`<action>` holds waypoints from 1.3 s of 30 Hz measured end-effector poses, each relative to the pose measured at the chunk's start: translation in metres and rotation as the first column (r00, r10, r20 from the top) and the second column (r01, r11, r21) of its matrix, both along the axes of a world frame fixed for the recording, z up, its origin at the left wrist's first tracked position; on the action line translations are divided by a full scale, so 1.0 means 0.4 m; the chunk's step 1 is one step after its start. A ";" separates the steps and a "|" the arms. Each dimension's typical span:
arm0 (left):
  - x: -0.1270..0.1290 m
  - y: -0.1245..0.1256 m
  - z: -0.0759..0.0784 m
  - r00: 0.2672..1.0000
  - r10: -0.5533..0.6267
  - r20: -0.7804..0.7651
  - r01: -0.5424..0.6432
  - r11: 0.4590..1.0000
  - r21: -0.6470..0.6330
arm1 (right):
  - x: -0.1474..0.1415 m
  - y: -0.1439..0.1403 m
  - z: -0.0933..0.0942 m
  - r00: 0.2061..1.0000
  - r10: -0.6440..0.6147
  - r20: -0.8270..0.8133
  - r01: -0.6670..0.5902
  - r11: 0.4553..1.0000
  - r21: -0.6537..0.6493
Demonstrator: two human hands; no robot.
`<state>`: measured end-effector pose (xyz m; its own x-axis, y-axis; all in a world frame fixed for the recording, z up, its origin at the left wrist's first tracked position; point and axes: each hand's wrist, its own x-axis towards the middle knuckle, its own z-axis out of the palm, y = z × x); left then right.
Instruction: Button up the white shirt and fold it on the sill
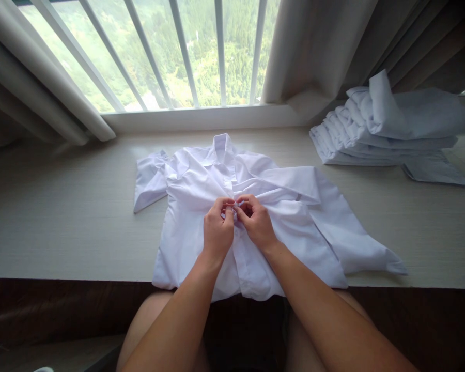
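Note:
A white button-up shirt [189, 206] lies front side up on the pale ledge, its collar toward the window and its hem at the front edge. Both hands meet at the middle of its button placket. My left hand [219, 227] pinches the fabric with thumb and fingers. Close beside it, my right hand [256, 219] is closed on the placket too, fingertips nearly touching the left ones. The fingers hide whatever button is between them. One sleeve is folded under at the left; the other side's fabric spreads out to the right.
A stack of folded white garments [387, 129] stands on the ledge [62, 217] at the back right. Behind are a barred window [170, 57] and grey curtains [313, 51] on both sides. The ledge's front edge runs just above my knees.

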<state>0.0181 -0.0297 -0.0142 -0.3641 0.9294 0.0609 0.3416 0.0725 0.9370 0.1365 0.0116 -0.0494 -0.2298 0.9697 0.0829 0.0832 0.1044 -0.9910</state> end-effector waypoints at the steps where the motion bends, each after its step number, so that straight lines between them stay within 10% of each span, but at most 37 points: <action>1: -0.001 0.000 0.001 1.000 -0.005 0.002 0.005 1.000 0.001 | 0.000 0.000 0.000 1.000 -0.001 0.001 0.001 1.000 -0.001; 39: -0.031 0.031 -0.020 0.918 0.050 0.392 -0.044 0.999 -0.025 | 0.000 -0.001 0.001 0.998 0.037 -0.045 -0.038 0.999 -0.022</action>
<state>0.0055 -0.0172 -0.0220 -0.3992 0.9102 -0.1105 -0.0579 0.0952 0.9938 0.1364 0.0113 -0.0491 -0.2621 0.9624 0.0718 0.0350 0.0838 -0.9959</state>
